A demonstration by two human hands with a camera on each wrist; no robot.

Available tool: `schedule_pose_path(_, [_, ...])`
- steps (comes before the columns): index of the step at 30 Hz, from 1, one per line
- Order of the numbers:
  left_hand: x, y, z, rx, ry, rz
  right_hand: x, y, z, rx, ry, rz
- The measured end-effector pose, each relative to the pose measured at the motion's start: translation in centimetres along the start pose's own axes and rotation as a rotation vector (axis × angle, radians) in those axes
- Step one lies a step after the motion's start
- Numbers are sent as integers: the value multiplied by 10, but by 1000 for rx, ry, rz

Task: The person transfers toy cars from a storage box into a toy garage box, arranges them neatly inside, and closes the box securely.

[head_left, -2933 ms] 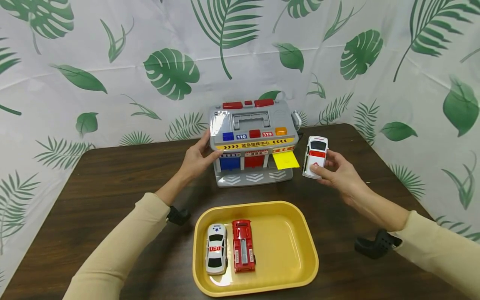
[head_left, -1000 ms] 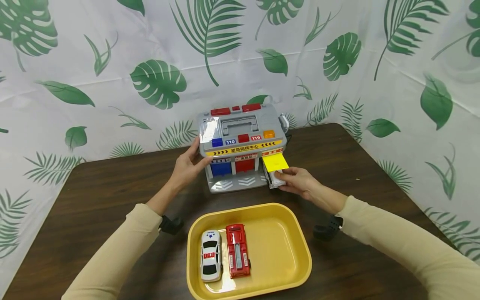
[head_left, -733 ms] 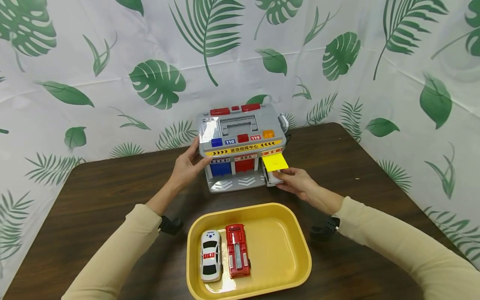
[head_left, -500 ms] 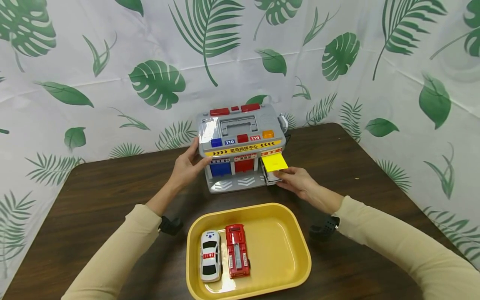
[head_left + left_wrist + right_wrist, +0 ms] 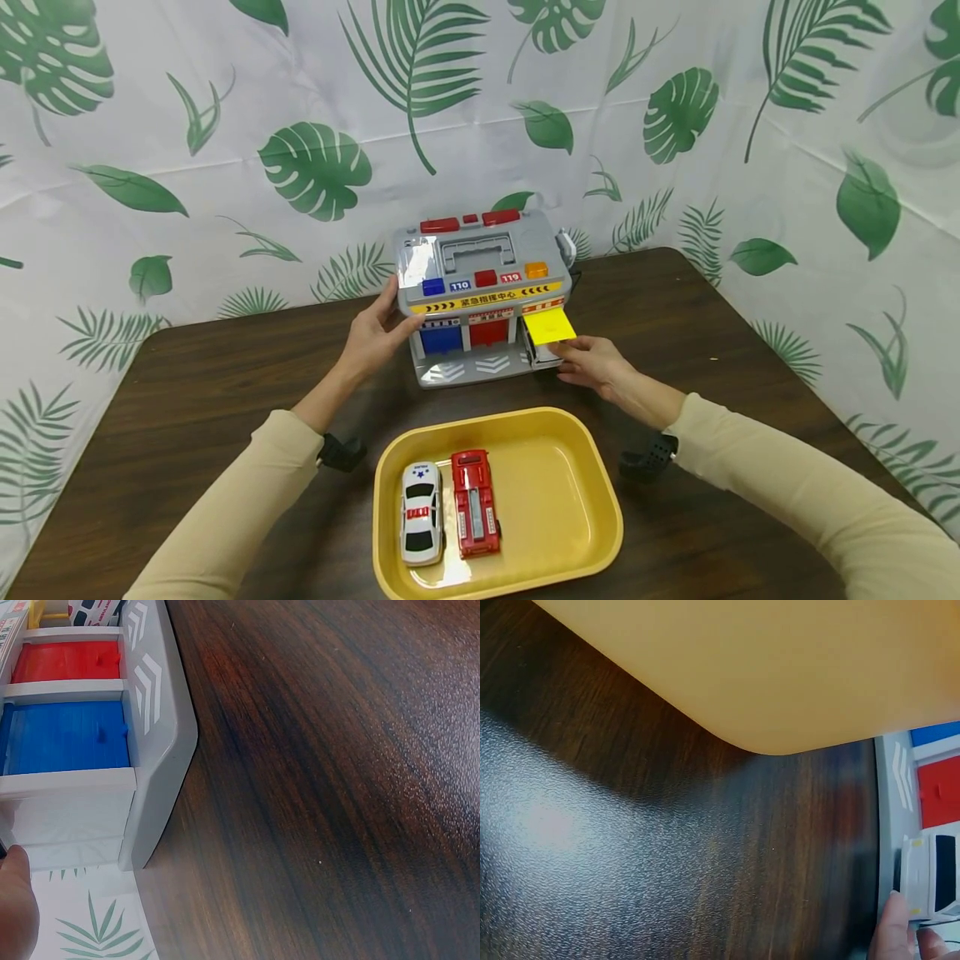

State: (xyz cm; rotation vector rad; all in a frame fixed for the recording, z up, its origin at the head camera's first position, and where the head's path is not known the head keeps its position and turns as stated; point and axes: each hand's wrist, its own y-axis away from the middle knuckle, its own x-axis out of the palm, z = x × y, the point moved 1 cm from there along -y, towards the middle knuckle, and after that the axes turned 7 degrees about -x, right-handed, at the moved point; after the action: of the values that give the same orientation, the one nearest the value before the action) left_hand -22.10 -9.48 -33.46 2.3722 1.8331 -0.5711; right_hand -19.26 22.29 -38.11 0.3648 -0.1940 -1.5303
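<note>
Across a dark brown wood-grain table (image 5: 225, 367), streaks of grain are running lengthwise, and light is catching a finely pebbled sheen in the right wrist view. Behind it, a creased white cloth printed with green leaves (image 5: 450, 187) is hanging as a backdrop and wrapping round the right side.

Nearest the viewer, a smooth yellow round-cornered plastic tray (image 5: 547, 500) is holding a glossy white police car (image 5: 422, 512) and, just beside it, a boxy red fire truck (image 5: 476, 504) with a grey strip down its back. Beige sleeves (image 5: 232, 500) are covering both forearms.

Near the table's back edge, a grey plastic toy garage (image 5: 536, 242) is standing upright, its roof bearing red, blue and orange blocks and a recessed handle. Its blue door (image 5: 441, 339) and red door (image 5: 489, 332) are hanging closed, while a flat yellow flap (image 5: 550, 326) is jutting out over the right-hand bay.

Under that flap, a white toy car with a black window (image 5: 921, 874) is sitting partly inside the bay, its near end showing. The right hand (image 5: 600, 367) is pinching that end, its grip closing thumb against fingers. The left hand (image 5: 372, 333) is resting against the garage's left end, its grip spreading, thumb at the front edge.
</note>
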Motion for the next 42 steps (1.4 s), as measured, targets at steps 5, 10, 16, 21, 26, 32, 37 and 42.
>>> schedule_pose_path(5, [0, 0, -1, -1, -3, -1, 1, 0, -2, 6, 7, -10])
schedule_pose_path(10, [0, 0, -1, -3, 1, 2, 2, 0, -1, 7, -26, -24])
schedule_pose_path(16, [0, -2, 0, -7, 6, 5, 5, -3, 0, -25, -137, -29])
schedule_pose_path(21, [0, -1, 0, -9, -3, 7, 5, -8, 0, -44, -183, -67])
schedule_pose_path(26, [1, -1, -1, -7, -4, 8, 5, -12, -1, -73, -195, -76])
schedule_pose_path(32, [0, 1, -1, 1, -15, 2, 2, -15, 0, -102, -207, -59])
schedule_pose_path(37, [0, 1, -1, 6, -23, 1, 0, -14, 0, -112, -213, -38])
schedule_pose_path(42, [0, 1, -2, -2, -23, 3, -3, -9, 0, -147, -171, -88])
